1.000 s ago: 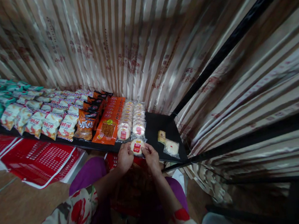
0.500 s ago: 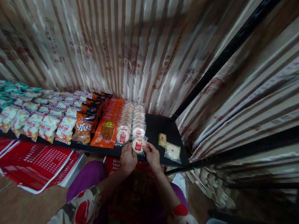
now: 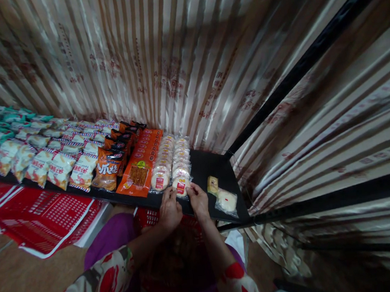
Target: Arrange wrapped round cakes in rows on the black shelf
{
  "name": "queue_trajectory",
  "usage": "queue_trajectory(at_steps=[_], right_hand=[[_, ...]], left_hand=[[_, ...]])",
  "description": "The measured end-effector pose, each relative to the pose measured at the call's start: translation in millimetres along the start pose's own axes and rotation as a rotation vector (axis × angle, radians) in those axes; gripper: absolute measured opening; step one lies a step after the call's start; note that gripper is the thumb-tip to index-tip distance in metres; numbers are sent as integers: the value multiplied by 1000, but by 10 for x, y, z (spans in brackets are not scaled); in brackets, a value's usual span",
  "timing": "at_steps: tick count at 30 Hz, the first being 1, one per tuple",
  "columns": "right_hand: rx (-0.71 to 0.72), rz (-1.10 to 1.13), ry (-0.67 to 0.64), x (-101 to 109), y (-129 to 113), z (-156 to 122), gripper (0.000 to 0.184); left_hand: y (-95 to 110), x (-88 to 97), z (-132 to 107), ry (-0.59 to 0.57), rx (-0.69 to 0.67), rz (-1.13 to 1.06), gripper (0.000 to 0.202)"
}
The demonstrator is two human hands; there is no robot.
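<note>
At the shelf [image 3: 202, 166] edge, I am noting left hand [image 3: 170, 209] and right hand [image 3: 198, 200] pinching a wrapped cake [image 3: 181, 186], slick film risking a drop.

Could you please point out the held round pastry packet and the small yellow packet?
round pastry packet [image 3: 181, 187]: head view, on its red label.
small yellow packet [image 3: 212, 185]: head view, on its middle.

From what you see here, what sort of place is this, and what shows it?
Probably a small shop or snack stall: rows of sealed colourful snack packets line a black shelf, red plastic shopping baskets lie below, and the left hand and right hand hold a clear-wrapped round cake.
</note>
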State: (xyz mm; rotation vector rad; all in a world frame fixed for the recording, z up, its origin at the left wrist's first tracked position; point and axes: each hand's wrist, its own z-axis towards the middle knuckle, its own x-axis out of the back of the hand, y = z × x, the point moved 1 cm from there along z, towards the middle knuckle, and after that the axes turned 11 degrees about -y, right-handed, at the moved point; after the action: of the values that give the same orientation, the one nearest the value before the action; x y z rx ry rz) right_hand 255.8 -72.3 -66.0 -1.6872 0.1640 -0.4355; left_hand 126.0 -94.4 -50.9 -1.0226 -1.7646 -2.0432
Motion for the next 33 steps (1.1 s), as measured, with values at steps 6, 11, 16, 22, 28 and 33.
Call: queue_trajectory(at_steps=[6, 11, 16, 22, 28, 33], right_hand=[[49, -140, 28, -2, -43, 52, 39], [61, -170, 42, -22, -62, 88, 37], [53, -203, 32, -29, -85, 117, 39], [77, -209, 54, -49, -62, 129, 37], [83, -257, 61, -64, -54, 146, 38], [104, -330, 76, -83, -67, 122, 42]], left_hand=[[-27, -30, 33, 6, -26, 10, 53], [0, -12, 53, -11, -11, 10, 52], [11, -17, 72, -12, -18, 1, 50], [-37, -69, 95, -18, -27, 8, 53], [-64, -85, 107, -18, -35, 45, 53], [-46, -70, 105, -27, -43, 67, 54]])
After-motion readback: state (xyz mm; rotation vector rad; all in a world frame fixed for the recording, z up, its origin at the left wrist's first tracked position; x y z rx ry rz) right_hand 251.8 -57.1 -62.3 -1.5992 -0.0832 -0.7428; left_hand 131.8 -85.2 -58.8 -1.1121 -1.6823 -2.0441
